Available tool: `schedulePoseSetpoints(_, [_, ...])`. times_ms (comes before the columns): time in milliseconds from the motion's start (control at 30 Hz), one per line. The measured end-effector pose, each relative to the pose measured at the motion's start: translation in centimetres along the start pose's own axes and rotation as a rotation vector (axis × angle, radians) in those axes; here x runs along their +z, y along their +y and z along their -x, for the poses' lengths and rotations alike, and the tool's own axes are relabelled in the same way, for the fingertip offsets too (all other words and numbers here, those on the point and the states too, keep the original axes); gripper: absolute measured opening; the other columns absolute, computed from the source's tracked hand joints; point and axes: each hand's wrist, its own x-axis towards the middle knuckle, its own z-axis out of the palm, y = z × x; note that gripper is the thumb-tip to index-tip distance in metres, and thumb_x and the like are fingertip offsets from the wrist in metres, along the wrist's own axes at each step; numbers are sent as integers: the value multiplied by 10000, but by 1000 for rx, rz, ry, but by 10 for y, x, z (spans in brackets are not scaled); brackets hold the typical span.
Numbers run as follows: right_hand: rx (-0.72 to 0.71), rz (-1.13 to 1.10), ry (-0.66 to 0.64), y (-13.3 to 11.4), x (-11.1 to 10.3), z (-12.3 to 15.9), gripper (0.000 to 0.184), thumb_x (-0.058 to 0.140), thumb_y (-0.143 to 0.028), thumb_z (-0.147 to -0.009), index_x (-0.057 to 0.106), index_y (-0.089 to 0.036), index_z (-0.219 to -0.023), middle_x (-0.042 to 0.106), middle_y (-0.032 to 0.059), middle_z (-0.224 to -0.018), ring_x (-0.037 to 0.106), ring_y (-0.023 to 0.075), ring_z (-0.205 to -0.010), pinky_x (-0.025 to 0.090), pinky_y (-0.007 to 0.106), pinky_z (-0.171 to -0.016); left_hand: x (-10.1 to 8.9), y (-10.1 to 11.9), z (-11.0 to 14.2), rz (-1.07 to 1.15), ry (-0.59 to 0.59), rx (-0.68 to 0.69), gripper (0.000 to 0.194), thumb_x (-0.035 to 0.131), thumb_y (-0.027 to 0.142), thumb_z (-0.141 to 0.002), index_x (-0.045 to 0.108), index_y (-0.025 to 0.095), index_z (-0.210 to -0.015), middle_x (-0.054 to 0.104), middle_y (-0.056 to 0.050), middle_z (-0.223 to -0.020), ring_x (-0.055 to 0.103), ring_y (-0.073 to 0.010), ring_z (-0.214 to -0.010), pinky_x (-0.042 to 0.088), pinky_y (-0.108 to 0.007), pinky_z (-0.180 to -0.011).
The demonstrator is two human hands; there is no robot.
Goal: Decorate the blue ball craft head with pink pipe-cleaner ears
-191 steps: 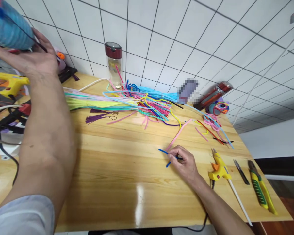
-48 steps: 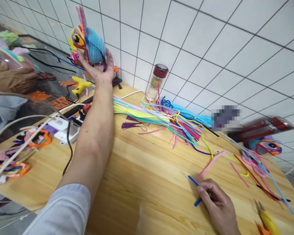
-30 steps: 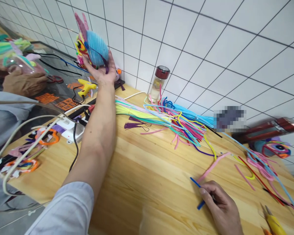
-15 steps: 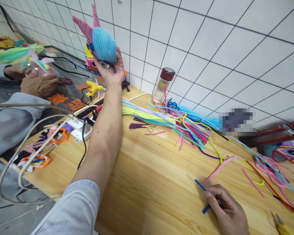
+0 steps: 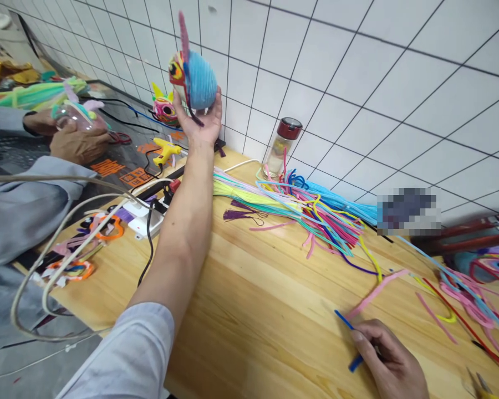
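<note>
My left hand (image 5: 203, 132) is raised at arm's length near the tiled wall. Its palm and fingers hold a light-blue lantern-like figure (image 5: 202, 80) wound in pipe cleaners, with a pink pointed ear, a yellow-and-black eye and a dark purple tassel hanging down. Low on the right, my right hand (image 5: 388, 357) pinches a short dark-blue pipe cleaner (image 5: 343, 320) above the wooden table; a second blue end (image 5: 356, 363) sticks out under the thumb. A pink pipe cleaner (image 5: 378, 291) lies just beyond these fingers. Purple tassels (image 5: 243, 211) rest on the wood near the middle.
A bundle of coloured pipe cleaners (image 5: 266, 199) lies along the wall beside a glass bottle (image 5: 285, 145). A yellow glue gun (image 5: 165, 151), power strip (image 5: 145, 221) and looping cables stand left. A co-worker's hands (image 5: 81, 141) hold a clear pink figure. A red thermos (image 5: 469, 235) lies right.
The view has swung left, bringing the co-worker's hands into sight. My left hand keeps the figure raised and turns it back and forth, its eye showing again now. My right hand keeps its pinch.
</note>
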Motion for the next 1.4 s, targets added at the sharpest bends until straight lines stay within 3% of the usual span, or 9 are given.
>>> schedulePoseSetpoints(167, [4, -7, -2, 1, -2, 1, 323, 737, -516, -970, 797, -242, -810, 700, 41, -713, 677, 180, -581, 576, 226, -515, -3, -4, 0, 82, -14, 48, 650, 214, 777, -1057, 642, 305, -1186, 762, -4, -957, 486, -193, -1439, 478, -487, -1230])
schedulePoseSetpoints(300, [12, -2, -2, 0, -2, 1, 356, 733, -548, -969, 796, -244, -796, 706, 45, -707, 682, 188, -582, 582, 238, -522, -4, -11, 0, -4, -51, 48, 690, 380, 934, -934, 633, 337, -1169, 751, 16, -930, 453, -187, -1453, 425, -467, -1248])
schedulePoseSetpoints(400, [-19, -12, 42, -8, 1, -2, 376, 726, -551, -972, 778, -246, -759, 692, 32, -668, 665, 174, -535, 555, 223, -481, -1, -13, 1, -53, -60, 28, 735, 384, 975, -914, 625, 304, -1092, 739, 29, -889, 435, -182, -1431, 398, -490, -1267])
schedulePoseSetpoints(567, [-32, -8, 69, -18, 5, -5, 407, 706, -572, -976, 763, -243, -743, 690, 30, -664, 648, 169, -524, 537, 226, -465, 17, -11, 13, 62, -144, -35, 604, 449, 870, -932, 643, 302, -1005, 785, 0, -1016, 549, -188, -1396, 525, -426, -1159])
schedulePoseSetpoints(700, [-37, 10, 80, -21, 6, -6, 425, 688, -592, -975, 760, -239, -749, 698, 36, -672, 649, 179, -552, 540, 251, -504, 38, -16, 35, 196, -213, -70, 529, 496, 733, -971, 680, 244, -1055, 798, -50, -1109, 674, -253, -1350, 629, -451, -1053])
schedulePoseSetpoints(900, [-26, 9, 112, -26, 9, -11, 437, 685, -616, -946, 764, -230, -757, 730, 42, -705, 641, 187, -586, 522, 288, -551, 81, -41, 105, 125, -321, -192, 486, 762, 650, -857, 729, 271, -1162, 812, -55, -1217, 703, -323, -1335, 617, -535, -1102])
schedulePoseSetpoints(1033, [-5, -28, 145, -28, 11, -12, 401, 702, -590, -916, 765, -223, -770, 733, 46, -725, 640, 194, -624, 516, 311, -602, 100, -76, 178, 31, -430, -271, 623, 910, 543, -699, 707, 257, -1214, 791, -54, -1287, 728, -316, -1283, 636, -432, -1006])
schedulePoseSetpoints(1200, [-19, -73, 176, -28, 13, -10, 322, 697, -513, -895, 759, -216, -786, 702, 34, -710, 596, 185, -635, 488, 317, -621, 95, -127, 258, -152, -363, -404, 749, 967, 523, -603, 645, 267, -1229, 788, -57, -1175, 750, -307, -1168, 606, -396, -947])
schedulePoseSetpoints(1400, [-37, -81, 183, -28, 13, -11, 257, 641, -420, -892, 771, -208, -827, 699, 36, -736, 544, 174, -644, 465, 328, -661, 79, -163, 309, -503, -333, -263, 905, 1046, 420, -466, 556, 249, -1208, 672, -137, -1394, 654, -361, -1332, 538, -474, -1128])
